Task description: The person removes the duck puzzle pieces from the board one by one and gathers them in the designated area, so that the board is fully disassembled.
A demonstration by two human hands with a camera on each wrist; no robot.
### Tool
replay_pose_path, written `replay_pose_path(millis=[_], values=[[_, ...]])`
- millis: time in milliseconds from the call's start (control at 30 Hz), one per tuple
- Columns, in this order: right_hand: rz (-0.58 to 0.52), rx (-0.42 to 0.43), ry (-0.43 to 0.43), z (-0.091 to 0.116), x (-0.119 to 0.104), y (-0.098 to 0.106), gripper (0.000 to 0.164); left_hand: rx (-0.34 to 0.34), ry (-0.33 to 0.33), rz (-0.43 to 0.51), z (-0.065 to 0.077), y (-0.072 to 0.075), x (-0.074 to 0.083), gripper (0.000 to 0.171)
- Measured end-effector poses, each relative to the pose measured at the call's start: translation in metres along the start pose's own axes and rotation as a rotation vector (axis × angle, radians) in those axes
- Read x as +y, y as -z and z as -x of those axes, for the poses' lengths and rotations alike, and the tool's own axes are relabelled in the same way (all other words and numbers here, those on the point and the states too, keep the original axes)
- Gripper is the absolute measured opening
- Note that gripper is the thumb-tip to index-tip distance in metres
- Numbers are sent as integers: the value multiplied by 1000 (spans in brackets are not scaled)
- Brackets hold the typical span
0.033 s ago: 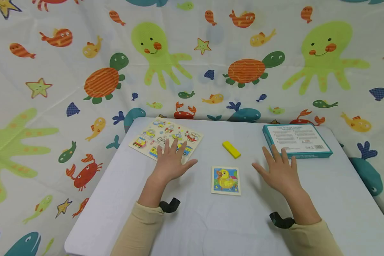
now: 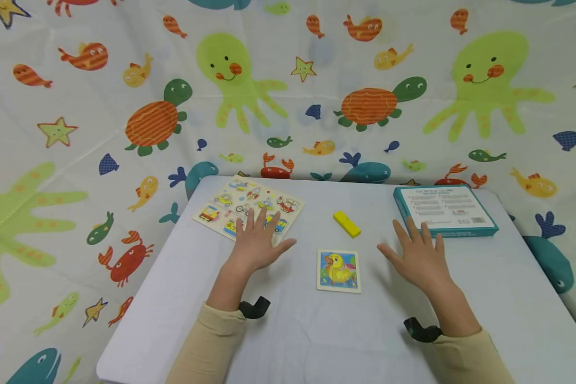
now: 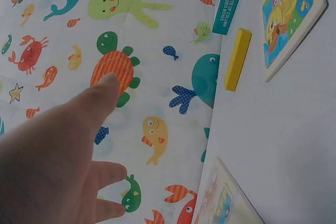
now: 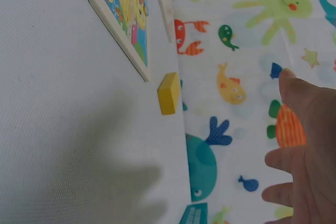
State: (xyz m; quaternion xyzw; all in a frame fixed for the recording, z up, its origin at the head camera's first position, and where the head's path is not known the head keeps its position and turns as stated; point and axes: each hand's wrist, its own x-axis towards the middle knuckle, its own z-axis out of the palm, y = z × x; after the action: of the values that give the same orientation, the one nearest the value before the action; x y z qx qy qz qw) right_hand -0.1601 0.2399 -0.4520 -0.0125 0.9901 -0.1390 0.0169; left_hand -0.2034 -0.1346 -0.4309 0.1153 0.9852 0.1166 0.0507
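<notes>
My left hand (image 2: pixel 255 246), fingers spread and holding nothing, hovers over the table with its fingertips overlapping the near edge of a picture board (image 2: pixel 225 198) of vehicles. Spread out as well, my right hand (image 2: pixel 420 261) holds nothing and is nearest the front of a teal-edged box (image 2: pixel 448 210). Between the hands lies a square duck puzzle (image 2: pixel 338 271) with a pale wooden border. Just beyond it is a yellow block (image 2: pixel 347 224), lying at a slant. In the right wrist view, the hand's shadow falls on the table near the yellow block (image 4: pixel 168 94).
All of this is on a white table (image 2: pixel 307 336) with rounded corners. Behind and to the left hangs a white cloth (image 2: pixel 278 32) printed with sea animals. Each wrist wears a black band, with the left mount (image 2: pixel 255 308) and right mount (image 2: pixel 422 330) jutting inward.
</notes>
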Motion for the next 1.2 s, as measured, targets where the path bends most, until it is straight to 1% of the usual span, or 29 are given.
replay_pose_path(millis=[67,133,200,300,367,467,533,600,700,733,833,933,1200], values=[[-13,-7,13,0,1,-1,93,-16,-22,20,-2,-3,0,93],[-37,-13,45,-2,1,-3,91,-41,-54,37,-4,-7,0,92],[-108,-38,75,-5,1,-5,86,-76,-98,73,-8,-14,0,90],[-233,-93,106,-12,1,-10,76,-131,-182,115,-14,-27,4,89],[-308,-131,103,-16,0,-13,70,-173,-245,145,-16,-38,8,88],[-361,-158,118,-21,-5,-21,61,-223,-347,166,-20,-55,15,89],[-385,-171,131,-24,-11,-26,56,-236,-394,168,-22,-66,19,90],[-403,-185,150,-27,-17,-31,52,-235,-415,166,-23,-75,21,92],[-428,-202,175,-30,-25,-38,49,-225,-419,178,-23,-85,24,93],[-432,-204,196,-32,-28,-40,48,-222,-419,182,-23,-87,24,94],[-450,-199,242,-35,-35,-45,46,-212,-430,183,-22,-90,26,95],[-457,-201,279,-38,-41,-52,46,-207,-440,159,-21,-92,26,97],[-430,-224,297,-45,-54,-63,44,-181,-448,127,-21,-97,24,98]])
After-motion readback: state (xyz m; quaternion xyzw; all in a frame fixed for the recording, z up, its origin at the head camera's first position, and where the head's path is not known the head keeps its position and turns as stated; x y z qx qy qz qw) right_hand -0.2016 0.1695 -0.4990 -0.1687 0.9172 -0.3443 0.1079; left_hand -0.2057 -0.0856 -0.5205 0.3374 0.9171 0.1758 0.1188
